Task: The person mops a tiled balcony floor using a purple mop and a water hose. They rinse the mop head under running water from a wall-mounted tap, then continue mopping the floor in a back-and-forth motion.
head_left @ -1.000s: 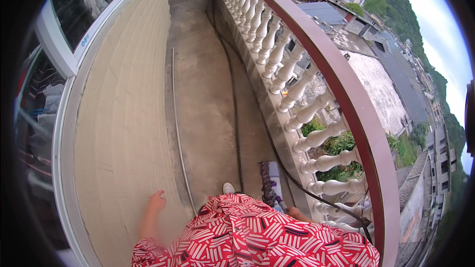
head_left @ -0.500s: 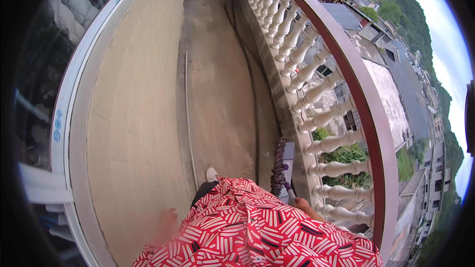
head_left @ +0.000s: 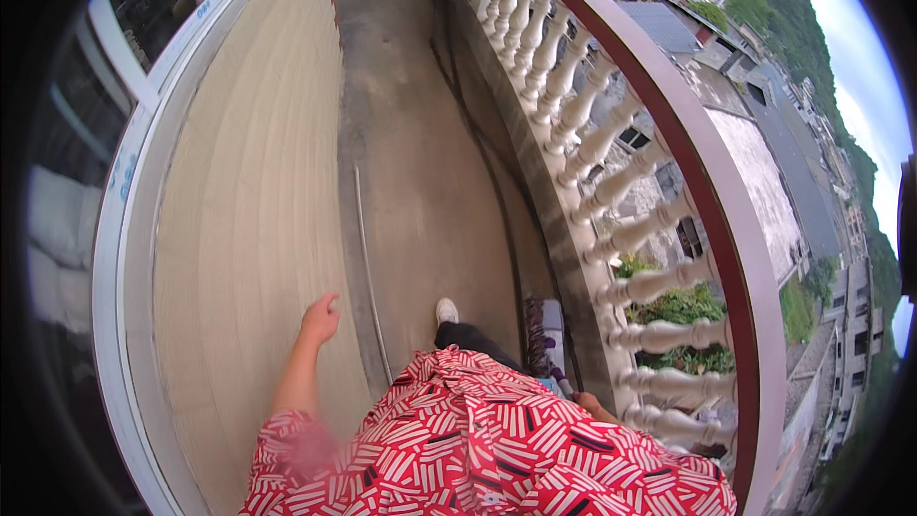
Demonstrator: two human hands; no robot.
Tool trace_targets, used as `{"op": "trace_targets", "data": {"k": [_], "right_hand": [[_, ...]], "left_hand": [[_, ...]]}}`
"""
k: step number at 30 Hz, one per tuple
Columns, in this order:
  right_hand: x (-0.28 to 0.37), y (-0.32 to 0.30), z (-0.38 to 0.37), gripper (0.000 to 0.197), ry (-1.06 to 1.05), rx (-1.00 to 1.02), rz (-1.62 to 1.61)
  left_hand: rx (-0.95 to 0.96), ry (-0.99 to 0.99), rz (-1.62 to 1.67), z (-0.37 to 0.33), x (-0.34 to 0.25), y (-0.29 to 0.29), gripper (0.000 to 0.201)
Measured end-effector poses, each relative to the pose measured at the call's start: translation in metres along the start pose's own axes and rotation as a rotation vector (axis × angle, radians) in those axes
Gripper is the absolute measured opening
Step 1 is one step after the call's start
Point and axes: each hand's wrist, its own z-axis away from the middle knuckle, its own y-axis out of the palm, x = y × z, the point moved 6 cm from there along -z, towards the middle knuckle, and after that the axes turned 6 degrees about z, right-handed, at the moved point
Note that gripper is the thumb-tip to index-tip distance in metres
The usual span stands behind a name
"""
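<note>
Low at the right, my right hand (head_left: 588, 404) is closed around the handle of a flat mop. The mop head (head_left: 552, 330) has a grey plate edged by a dark purple-brown shaggy fringe, and it sits near the foot of the balustrade. Part of the handle and most of my right arm are hidden by my red patterned shirt (head_left: 478, 440). My left hand (head_left: 322, 318) hangs forward beside the beige wall, its fingers loosely bent and apart, with nothing in it.
A narrow wet concrete walkway (head_left: 411, 210) runs ahead. White balusters (head_left: 592, 153) under a dark red rail (head_left: 707, 162) line its right side. Black hoses (head_left: 468, 105) trail along the floor. By the beige wall (head_left: 239, 229) lies a thin pale pipe (head_left: 368, 258). Windows stand at left.
I have stepped forward along the walkway, a shoe now showing further right. My left arm has swung forward into view. The mop stays at my right, carried along.
</note>
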Motion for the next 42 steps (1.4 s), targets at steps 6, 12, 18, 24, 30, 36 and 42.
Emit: {"op": "trace_targets", "data": {"k": [6,12,18,24,30,36,42], "right_hand": [[0.095,-0.145,-0.093,0.039,-0.004,0.030,0.011],[0.182,-0.285,-0.164,0.044,-0.010,-0.004,-0.043],[0.285,-0.407,-0.211,0.042,-0.014,-0.003,-0.081],[0.356,-0.494,-0.258,0.038,0.025,-0.021,-0.130],[0.436,-0.583,-0.324,0.037,0.058,0.000,-0.117],[0.530,-0.702,-0.423,0.043,0.027,0.002,-0.051],[0.647,-0.832,-0.552,0.041,-0.044,0.054,0.008]], "left_hand": [[0.254,-0.344,-0.046,-0.002,0.133,0.005,0.047],[0.393,-0.556,-0.116,-0.031,0.188,-0.002,0.044],[0.301,-0.517,-0.074,-0.224,0.104,-0.058,0.044],[0.099,-0.180,-0.205,-0.525,-0.103,-0.172,0.042],[0.174,0.131,-0.150,-0.717,-0.304,-0.222,0.039],[0.206,0.149,-0.152,-0.877,-0.358,-0.246,0.039],[0.189,-0.198,-0.210,-0.953,-0.199,-0.296,0.040]]}}
